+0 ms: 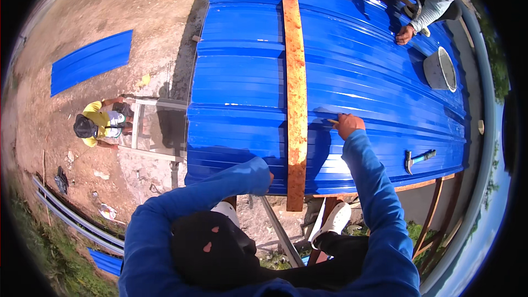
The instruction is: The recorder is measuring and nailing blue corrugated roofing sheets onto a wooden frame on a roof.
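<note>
A long orange-brown, mottled board (296, 77) lies across the ribs of the blue metal roofing sheets (242, 71), its near end sticking out past their edge. Just right of the board, my right hand (350, 124) is closed over the sheet around a thin yellow pencil-like stick (332, 121), whose tip points left toward the board. My left hand (270, 179) is at the near edge of the sheets, left of the board's lower end. The blue sleeve hides most of it, so its fingers do not show.
A blue-handled hammer (419, 160) lies on the sheets at right, with a grey bucket (440, 70) beyond. At the far right a co-worker's hands (405, 34) are busy with a hammer. Lower down at left, a person in yellow (97, 121) grips a pale frame (136, 124). The roof edge drops off.
</note>
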Demonstrator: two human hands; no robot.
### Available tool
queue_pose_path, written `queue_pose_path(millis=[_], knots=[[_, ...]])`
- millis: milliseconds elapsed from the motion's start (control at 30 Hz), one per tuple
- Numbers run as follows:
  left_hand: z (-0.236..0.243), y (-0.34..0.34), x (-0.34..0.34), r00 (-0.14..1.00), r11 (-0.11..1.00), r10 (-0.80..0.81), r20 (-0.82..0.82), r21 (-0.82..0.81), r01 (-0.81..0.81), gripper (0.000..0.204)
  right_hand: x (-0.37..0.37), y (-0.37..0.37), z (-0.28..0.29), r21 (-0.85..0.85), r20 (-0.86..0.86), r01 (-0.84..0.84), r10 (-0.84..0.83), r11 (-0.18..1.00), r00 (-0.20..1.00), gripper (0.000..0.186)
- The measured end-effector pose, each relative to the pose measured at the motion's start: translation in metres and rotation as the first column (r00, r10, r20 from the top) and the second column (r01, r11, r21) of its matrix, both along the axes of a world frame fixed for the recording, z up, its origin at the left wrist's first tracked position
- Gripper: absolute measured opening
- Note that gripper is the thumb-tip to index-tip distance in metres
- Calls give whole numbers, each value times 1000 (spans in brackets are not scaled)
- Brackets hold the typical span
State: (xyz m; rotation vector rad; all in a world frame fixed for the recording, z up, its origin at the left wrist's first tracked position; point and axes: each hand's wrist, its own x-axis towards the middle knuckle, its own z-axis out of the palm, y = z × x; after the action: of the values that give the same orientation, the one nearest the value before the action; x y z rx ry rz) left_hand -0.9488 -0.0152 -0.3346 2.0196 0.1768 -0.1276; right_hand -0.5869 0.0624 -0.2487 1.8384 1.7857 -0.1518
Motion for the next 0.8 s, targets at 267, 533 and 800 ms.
queue_pose_path(millis=[267,533,800], knots=[[27,0,17,937,972,197,-288,-66,-224,17,-90,4,-2,258,-551,441,-244,860,798,59],[31,-2,13,894,854,308,-327,-320,-411,11,-121,20,-17,180,-703,633,-351,753,619,61],[29,6,4,912,911,370,-178,-123,-394,13,-105,32,-43,61,-828,606,-299,794,474,46]])
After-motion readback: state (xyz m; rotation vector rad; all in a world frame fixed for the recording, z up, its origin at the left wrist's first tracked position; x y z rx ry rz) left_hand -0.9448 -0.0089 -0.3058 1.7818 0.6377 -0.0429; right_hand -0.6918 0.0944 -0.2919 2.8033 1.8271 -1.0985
